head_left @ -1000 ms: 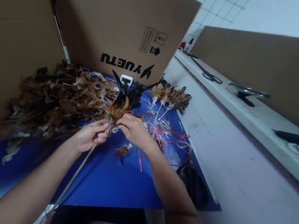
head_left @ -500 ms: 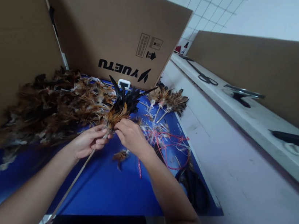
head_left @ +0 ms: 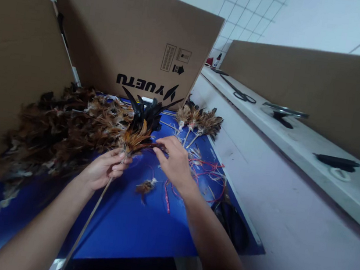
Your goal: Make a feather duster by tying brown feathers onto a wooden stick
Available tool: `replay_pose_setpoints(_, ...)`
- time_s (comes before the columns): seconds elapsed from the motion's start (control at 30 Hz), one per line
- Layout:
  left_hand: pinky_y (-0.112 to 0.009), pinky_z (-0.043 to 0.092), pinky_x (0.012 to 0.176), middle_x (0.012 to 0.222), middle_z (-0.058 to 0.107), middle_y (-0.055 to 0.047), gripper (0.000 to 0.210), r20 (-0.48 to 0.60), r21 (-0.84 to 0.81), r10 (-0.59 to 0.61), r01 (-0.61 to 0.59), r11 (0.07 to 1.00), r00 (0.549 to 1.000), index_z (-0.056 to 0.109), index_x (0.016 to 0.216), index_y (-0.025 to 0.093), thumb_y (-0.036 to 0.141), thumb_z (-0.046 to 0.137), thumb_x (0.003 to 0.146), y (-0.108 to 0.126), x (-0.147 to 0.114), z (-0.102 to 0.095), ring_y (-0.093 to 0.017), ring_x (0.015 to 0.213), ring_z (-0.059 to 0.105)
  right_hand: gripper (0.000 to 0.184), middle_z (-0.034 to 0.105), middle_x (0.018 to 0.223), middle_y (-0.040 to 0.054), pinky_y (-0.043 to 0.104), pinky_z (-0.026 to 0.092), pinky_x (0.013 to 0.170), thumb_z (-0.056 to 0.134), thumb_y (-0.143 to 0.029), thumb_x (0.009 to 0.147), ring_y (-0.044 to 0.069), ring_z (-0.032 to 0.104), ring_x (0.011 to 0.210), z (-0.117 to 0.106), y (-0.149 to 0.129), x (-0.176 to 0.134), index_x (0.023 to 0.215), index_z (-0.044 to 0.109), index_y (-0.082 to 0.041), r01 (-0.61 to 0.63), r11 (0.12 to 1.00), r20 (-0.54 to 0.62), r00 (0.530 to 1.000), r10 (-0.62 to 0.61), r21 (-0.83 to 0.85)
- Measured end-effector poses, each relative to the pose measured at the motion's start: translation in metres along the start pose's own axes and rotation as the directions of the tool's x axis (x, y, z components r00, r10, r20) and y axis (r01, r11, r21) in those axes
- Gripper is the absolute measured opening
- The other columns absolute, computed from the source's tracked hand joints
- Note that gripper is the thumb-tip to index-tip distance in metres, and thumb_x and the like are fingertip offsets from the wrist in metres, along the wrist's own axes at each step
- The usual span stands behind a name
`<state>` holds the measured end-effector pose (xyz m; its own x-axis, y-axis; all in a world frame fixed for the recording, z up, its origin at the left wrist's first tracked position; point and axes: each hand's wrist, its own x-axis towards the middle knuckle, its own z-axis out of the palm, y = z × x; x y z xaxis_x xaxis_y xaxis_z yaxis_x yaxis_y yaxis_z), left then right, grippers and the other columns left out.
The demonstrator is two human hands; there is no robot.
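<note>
My left hand is closed around the neck of a feather duster, where its feathers meet a thin stick. Long black feathers fan out at the top, with orange-brown ones below. The stick slants down toward me past the table edge. To the right of the duster is my right hand, its thumb and forefinger curled close together at the tips of the side feathers. What lies between those fingertips is too small to make out. A small loose tuft of brown feathers rests on the blue table below the hands.
A large heap of brown feathers covers the left side. Several feather bunches on sticks lie at the back right, near tangled red string. Cardboard stands behind. Scissors lie on the white ledge.
My right hand has moved off the duster's neck to the right. The left hand keeps its grip there, and the view has shifted slightly.
</note>
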<state>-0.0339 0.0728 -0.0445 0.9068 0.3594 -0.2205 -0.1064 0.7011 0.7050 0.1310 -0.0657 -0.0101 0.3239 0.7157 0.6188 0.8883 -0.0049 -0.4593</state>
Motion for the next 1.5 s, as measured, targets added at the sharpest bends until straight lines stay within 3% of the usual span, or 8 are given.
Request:
replay_pose_setpoints(0.1,-0.01,0.02,0.036,0.072,0.052,-0.003,0.016,-0.026,-0.013,0.016,-0.017,1.0,1.0,0.049,0.078,0.014,0.008,0.064,0.077,0.001,0.0,0.0,-0.001,0.043,0.035,0.009,0.064,0.088,0.0046,0.032,0.045,0.083,0.057,-0.017,0.087,0.018,0.059,0.087,-0.002,0.0,-0.015,0.09,0.064,-0.02,0.034,0.999,0.21,0.977,-0.033,-0.002)
replay_pose_setpoints(0.23,-0.01,0.019,0.036,0.071,0.054,-0.003,0.019,-0.038,0.004,0.043,-0.043,0.999,0.998,0.047,0.075,0.014,0.008,0.065,0.076,0.001,0.001,-0.001,-0.001,0.042,0.036,0.021,0.065,0.1,0.0067,0.035,0.042,0.09,0.063,-0.017,0.083,0.019,0.056,0.098,0.006,0.002,-0.039,0.104,0.065,-0.018,0.167,0.986,0.538,0.833,-0.131,-0.019)
replay_pose_setpoints(0.4,-0.011,0.019,0.036,0.069,0.058,-0.004,0.024,-0.067,0.104,0.097,-0.09,0.99,0.993,0.046,0.073,0.015,0.011,0.07,0.073,0.0,0.002,-0.002,-0.001,0.041,0.036,0.018,0.063,0.097,0.0071,0.034,0.043,0.086,0.065,-0.015,0.081,0.019,0.055,0.094,0.019,0.006,-0.055,0.098,0.066,-0.018,0.17,0.979,0.659,0.75,-0.057,-0.109)
replay_pose_setpoints(0.67,-0.012,0.021,0.037,0.068,0.059,-0.002,0.028,-0.074,0.22,0.143,-0.123,0.968,0.987,0.046,0.076,0.016,0.016,0.073,0.071,-0.002,0.004,-0.005,-0.002,0.041,0.037,0.02,0.066,0.094,0.0049,0.03,0.044,0.085,0.049,-0.01,0.089,0.014,0.06,0.09,0.004,0.013,-0.052,0.096,0.065,-0.017,-0.118,0.991,0.452,0.889,0.078,0.061)
replay_pose_setpoints(1.0,-0.012,0.02,0.038,0.066,0.054,0.002,0.029,-0.08,0.294,0.159,-0.129,0.947,0.984,0.041,0.078,0.018,0.022,0.07,0.073,-0.006,0.006,-0.004,-0.002,0.043,0.036,0.01,0.061,0.09,0.0087,0.032,0.043,0.084,0.056,-0.01,0.082,0.02,0.056,0.093,0.017,0.01,-0.054,0.083,0.066,-0.014,0.072,0.952,0.63,0.764,0.139,-0.298)
replay_pose_setpoints(1.17,-0.011,0.017,0.037,0.067,0.051,0.003,0.028,-0.117,0.328,0.176,-0.129,0.936,0.977,0.041,0.079,0.018,0.024,0.068,0.074,-0.009,0.004,0.002,-0.001,0.043,0.035,0.007,0.06,0.077,0.0019,0.026,0.045,0.069,0.056,-0.014,0.082,0.012,0.056,0.072,0.007,0.004,-0.047,0.079,0.061,-0.016,-0.236,0.971,0.451,0.87,0.197,0.032)
replay_pose_setpoints(1.27,-0.011,0.017,0.036,0.066,0.048,0.005,0.027,-0.171,0.355,0.191,-0.12,0.927,0.967,0.042,0.082,0.018,0.025,0.066,0.074,-0.012,0.003,0.007,-0.002,0.042,0.036,0.008,0.06,0.066,-0.0022,0.022,0.044,0.054,0.06,-0.025,0.079,0.009,0.055,0.056,0.003,-0.009,-0.034,0.079,0.058,-0.017,-0.468,0.783,0.332,0.876,0.35,0.41)
replay_pose_setpoints(1.5,-0.013,0.022,0.038,0.059,0.045,0.007,0.02,-0.254,0.452,0.243,-0.107,0.886,0.936,0.044,0.088,0.019,0.021,0.06,0.076,-0.021,0.004,0.014,-0.004,0.041,0.036,0.021,0.058,0.057,-0.0049,0.02,0.047,0.042,0.069,-0.026,0.065,0.012,0.062,0.051,0.048,-0.04,-0.002,0.074,0.051,-0.018,-0.48,0.422,0.242,0.83,0.503,0.769)
